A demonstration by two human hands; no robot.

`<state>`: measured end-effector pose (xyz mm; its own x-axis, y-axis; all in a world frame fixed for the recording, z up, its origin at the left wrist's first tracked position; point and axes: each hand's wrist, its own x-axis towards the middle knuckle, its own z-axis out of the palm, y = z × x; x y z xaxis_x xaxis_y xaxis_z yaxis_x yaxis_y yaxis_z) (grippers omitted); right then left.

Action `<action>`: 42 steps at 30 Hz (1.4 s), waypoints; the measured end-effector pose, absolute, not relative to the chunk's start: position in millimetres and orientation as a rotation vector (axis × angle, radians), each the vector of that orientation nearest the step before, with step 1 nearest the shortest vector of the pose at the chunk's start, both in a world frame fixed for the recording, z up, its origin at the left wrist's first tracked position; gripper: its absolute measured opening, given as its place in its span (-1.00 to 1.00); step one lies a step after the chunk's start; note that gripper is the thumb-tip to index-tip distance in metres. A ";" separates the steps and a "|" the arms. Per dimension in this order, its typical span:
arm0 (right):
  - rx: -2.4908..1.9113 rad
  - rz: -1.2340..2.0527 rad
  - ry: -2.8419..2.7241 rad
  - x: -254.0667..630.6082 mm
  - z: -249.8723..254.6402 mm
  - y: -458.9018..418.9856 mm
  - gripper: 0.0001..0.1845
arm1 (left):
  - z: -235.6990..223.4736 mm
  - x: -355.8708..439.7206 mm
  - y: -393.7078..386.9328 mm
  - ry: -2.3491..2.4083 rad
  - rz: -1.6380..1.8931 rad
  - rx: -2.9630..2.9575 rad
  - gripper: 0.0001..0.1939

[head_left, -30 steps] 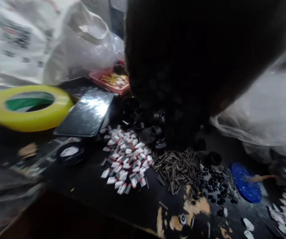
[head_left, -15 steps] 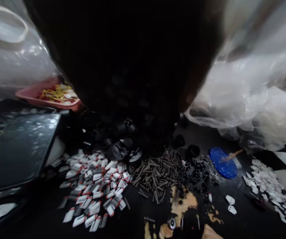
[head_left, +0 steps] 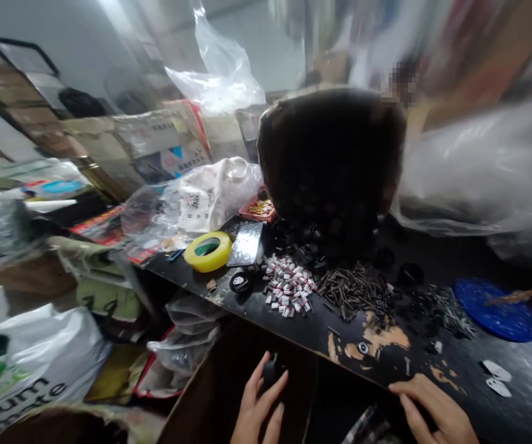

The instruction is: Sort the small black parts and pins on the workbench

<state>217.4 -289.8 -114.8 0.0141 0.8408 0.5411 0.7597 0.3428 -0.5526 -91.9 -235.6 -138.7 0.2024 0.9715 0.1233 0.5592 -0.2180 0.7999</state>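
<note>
Small black part: the small, dark black piece (head_left: 270,371) is at the fingertips of the left hand, below the front edge of the table; its exact shape is too dark to tell.
Left hand: the bare left hand (head_left: 257,412) is partly closed, fingers extended and a little spread, with the black piece between the upper fingertips.
Right hand: the bare right hand (head_left: 439,407) is at the table's front edge, fingers loosely bent; whether it grips anything I cannot tell.
Table by the hands: the black tabletop with worn tan patches (head_left: 257,305) carries a small round metal ring (head_left: 363,348) near the edge; a thin metal pin (head_left: 407,366) lies just beside the right fingertips; two flat white plates (head_left: 497,377) lie to the right.
Heaps: white-and-grey pieces with red bands (head_left: 288,285); to their right, dark metal coil springs (head_left: 352,290); farther right, a blue round plastic disc (head_left: 492,308) with a brown stick across it.
Left on the table: a yellow tape roll with a green core (head_left: 217,262); just beside it, a shiny dark rectangular slab (head_left: 246,243); a round black cap with a white patch (head_left: 241,281) near both.
Behind the heaps: a large, dark, rounded mass (head_left: 331,160), its make unclear; left of it, a pink plastic tray (head_left: 247,213) of yellow and white bits.
</note>
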 end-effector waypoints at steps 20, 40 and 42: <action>-1.807 0.383 -1.815 296.3 -55.2 -234.3 -0.72 | -88.3 21.5 -73.5 1.730 0.736 2.328 -0.44; -2.275 0.036 -2.360 287.5 -59.9 -124.2 -0.72 | -126.0 58.8 -83.6 1.690 0.801 2.158 -0.26; -2.285 0.050 -2.357 287.6 -60.3 -122.8 -0.73 | -125.5 52.2 -83.6 1.648 0.866 2.167 -0.35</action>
